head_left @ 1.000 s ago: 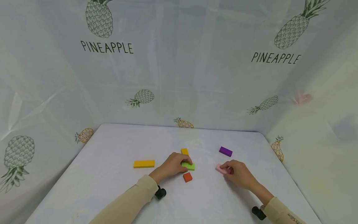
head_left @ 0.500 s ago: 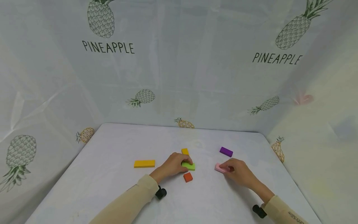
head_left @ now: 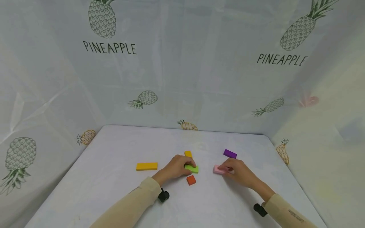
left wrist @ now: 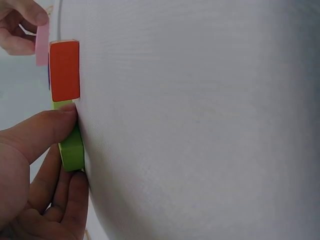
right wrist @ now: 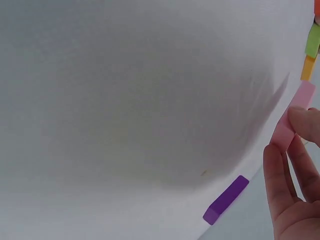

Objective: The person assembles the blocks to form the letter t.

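Note:
In the head view my left hand (head_left: 177, 167) pinches a lime green block (head_left: 192, 169) that lies on the white table, thumb on the near side and fingers over the far side. Just in front of that block is a small red-orange block (head_left: 191, 180), and a short yellow block (head_left: 188, 154) sits right behind it. To the right, my right hand (head_left: 239, 173) holds a pink block (head_left: 218, 170) between thumb and fingers. The right wrist view shows this pink block (right wrist: 292, 117) tilted, with a shadow on the cloth beside it.
A purple block (head_left: 230, 154) lies behind the right hand. Left of the left hand is a longer yellow block (head_left: 146, 166). A pineapple-print curtain (head_left: 182, 63) rises behind the table (head_left: 114, 190) and along its sides.
My right hand has moved left with the pink block, bringing it nearer the green one. The left hand has stayed in place on the green block.

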Demonstrator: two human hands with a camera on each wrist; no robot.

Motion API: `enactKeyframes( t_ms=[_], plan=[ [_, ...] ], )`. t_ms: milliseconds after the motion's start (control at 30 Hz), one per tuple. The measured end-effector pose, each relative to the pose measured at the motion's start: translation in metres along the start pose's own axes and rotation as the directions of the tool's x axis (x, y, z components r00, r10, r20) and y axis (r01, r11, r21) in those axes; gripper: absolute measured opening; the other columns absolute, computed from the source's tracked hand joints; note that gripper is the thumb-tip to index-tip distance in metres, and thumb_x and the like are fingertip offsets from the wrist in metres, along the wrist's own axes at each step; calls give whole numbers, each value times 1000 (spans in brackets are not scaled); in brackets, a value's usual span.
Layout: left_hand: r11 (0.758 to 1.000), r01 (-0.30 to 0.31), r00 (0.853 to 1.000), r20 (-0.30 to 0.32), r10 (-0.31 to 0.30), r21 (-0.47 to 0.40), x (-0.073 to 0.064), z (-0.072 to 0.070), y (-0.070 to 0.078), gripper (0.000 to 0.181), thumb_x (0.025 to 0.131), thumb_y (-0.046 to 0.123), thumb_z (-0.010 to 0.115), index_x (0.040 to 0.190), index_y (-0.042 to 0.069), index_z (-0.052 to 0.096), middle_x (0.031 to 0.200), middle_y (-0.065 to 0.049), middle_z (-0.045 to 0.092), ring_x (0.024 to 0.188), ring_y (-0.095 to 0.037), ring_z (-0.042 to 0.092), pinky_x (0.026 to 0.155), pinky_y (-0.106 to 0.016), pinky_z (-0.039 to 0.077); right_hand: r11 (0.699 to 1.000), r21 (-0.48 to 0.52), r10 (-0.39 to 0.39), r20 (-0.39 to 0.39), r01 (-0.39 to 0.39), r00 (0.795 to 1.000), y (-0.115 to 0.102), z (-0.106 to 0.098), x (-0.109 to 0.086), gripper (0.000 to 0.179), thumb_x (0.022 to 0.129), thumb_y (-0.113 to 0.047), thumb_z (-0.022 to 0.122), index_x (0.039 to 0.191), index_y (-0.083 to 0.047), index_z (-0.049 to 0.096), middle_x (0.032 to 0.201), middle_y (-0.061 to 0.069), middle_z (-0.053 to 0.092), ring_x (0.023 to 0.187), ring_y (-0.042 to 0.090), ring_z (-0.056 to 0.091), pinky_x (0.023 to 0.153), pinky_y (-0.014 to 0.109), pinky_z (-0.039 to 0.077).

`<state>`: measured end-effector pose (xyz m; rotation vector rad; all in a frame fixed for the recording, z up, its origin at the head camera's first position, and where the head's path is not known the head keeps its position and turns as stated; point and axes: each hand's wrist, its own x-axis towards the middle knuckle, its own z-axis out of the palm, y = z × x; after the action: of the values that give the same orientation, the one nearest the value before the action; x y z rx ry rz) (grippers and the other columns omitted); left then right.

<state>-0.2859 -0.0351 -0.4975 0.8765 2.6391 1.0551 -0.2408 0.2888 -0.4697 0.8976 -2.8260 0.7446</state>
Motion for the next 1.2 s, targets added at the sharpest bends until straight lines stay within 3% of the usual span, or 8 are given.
enactKeyframes(
  t_ms=[400, 767, 1200],
  plan=[
    [1000, 9, 1000, 2, -9, -9, -1, -1, 2, 24, 91, 11, 85, 111, 24, 79, 111, 13, 75, 105, -6, 62, 101, -33, 52, 998, 62, 18, 52, -21, 998, -7, 12, 18, 31, 90, 1, 82, 117, -15, 81, 108, -7, 75, 101, 13, 70, 88, 34, 62],
    [1000, -8, 1000, -5, 8, 7, 0, 1, -3, 26, 90, 11, 86, 110, 25, 79, 111, 14, 76, 104, -4, 63, 100, -32, 52, 999, 44, 12, 55, -15, 998, -16, 22, 30, 29, 90, -1, 82, 115, -16, 81, 107, -8, 74, 100, 12, 69, 88, 30, 61],
    [1000, -22, 1000, -12, 22, 6, 1, 1, -2, 24, 89, 11, 87, 109, 24, 79, 110, 14, 77, 101, -3, 63, 98, -30, 51, 997, 66, -43, 67, 38, 997, -18, 32, 39, 29, 90, 1, 82, 114, -14, 81, 106, -6, 75, 99, 11, 70, 87, 31, 61]
  ],
)
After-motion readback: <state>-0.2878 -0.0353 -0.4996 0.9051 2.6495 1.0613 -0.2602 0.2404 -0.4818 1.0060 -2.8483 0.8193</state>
